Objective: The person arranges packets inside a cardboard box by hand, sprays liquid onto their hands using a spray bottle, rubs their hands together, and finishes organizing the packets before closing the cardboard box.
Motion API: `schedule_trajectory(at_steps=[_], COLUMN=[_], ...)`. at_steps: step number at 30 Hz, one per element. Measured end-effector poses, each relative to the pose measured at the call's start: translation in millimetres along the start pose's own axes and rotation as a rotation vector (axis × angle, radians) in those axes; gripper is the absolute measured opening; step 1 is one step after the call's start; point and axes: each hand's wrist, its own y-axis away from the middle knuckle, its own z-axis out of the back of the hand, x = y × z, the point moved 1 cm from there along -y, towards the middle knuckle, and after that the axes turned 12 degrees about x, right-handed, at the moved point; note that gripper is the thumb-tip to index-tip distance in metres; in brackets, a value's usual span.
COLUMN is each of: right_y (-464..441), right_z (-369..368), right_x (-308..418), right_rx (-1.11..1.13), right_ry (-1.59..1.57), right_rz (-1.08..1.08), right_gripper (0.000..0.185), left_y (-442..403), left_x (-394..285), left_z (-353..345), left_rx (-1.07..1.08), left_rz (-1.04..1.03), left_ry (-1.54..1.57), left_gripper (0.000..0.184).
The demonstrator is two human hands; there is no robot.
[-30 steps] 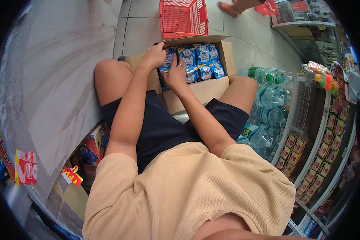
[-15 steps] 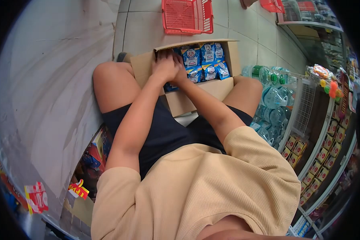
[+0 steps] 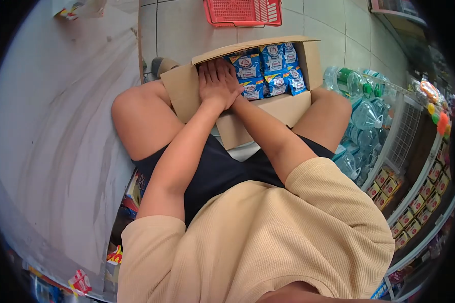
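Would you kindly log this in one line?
left hand: over right | right hand: in carton | blue packets: beside hands | basket: beyond carton

Left hand (image 3: 215,87) flat over right hand (image 3: 232,85)

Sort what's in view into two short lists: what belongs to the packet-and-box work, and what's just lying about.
In the work:
- left hand and right hand, inside the box
- cardboard box, flaps open
- blue packets

Lying about:
- red basket
- plastic bottles
- small boxes on the shelving
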Motion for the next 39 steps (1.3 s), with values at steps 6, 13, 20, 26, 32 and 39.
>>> schedule_trajectory(at_steps=[6, 13, 20, 26, 32, 39], right_y=[-2, -7, -21, -18, 4, -6], right_z=[1, 1, 25, -10, 14, 28], right_x=[1, -7, 48, 195, 207, 184], right_rx=[0.004, 0.048, 0.456, 0.559, 0.481, 0.373], right_ry=[0.123, 0.147, 1.460, 1.937, 2.007, 1.993], right_rz=[-0.149, -0.187, -0.050, 0.039, 0.011, 0.072], right_gripper=[0.115, 0.106, 0.081, 0.069, 0.070, 0.070], left_y=[-5, -16, 9, 32, -8, -23], left_x=[-2, -1, 1, -33, -14, -28], left_z=[-6, -5, 33, 19, -5, -13], left_rx=[0.023, 0.129, -0.152, -0.658, -0.460, -0.757], left_rz=[0.043, 0.074, -0.051, -0.241, -0.059, -0.032], left_ry=[0.016, -0.022, 0.468, 0.841, 0.369, -0.003], left_gripper=[0.112, 0.108, 0.084, 0.056, 0.049, 0.056])
